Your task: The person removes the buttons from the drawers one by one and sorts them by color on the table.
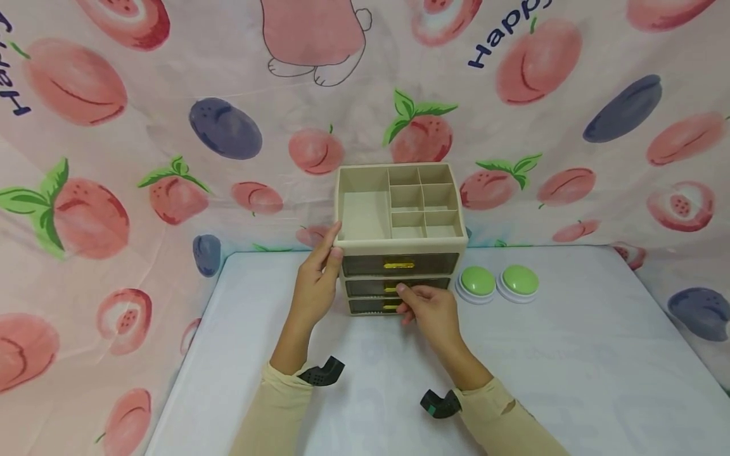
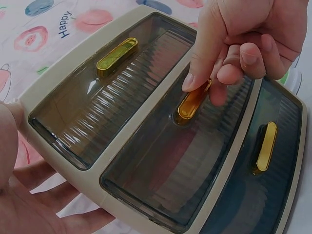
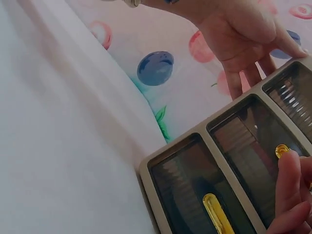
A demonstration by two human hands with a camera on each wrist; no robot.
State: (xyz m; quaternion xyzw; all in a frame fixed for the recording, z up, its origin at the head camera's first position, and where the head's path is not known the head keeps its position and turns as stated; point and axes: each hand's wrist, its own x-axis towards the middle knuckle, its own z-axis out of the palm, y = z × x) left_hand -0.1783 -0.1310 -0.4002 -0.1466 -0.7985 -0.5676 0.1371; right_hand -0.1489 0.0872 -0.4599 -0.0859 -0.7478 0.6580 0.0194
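Observation:
A beige desktop organizer (image 1: pixel 399 244) stands at the back of the table, with an open divided top and three dark see-through drawers below. My left hand (image 1: pixel 316 285) rests against its left side, fingers extended along the wall and thumb by the front edge. At the front, my right hand (image 1: pixel 439 316) pinches the gold handle (image 2: pixel 192 106) of the middle drawer (image 2: pixel 156 165), thumb on one side and fingers curled behind. All three drawers look closed. Gold handles also mark the top drawer (image 2: pixel 68 119) and the bottom drawer (image 3: pixel 178 180).
Right of the organizer sit two round push buttons, a nearer green one (image 1: pixel 478 280) and a second green one (image 1: pixel 520 279), on white bases. A white cloth covers the table (image 1: pixel 365 380). Behind hangs a fruit-print curtain (image 1: pixel 365 120).

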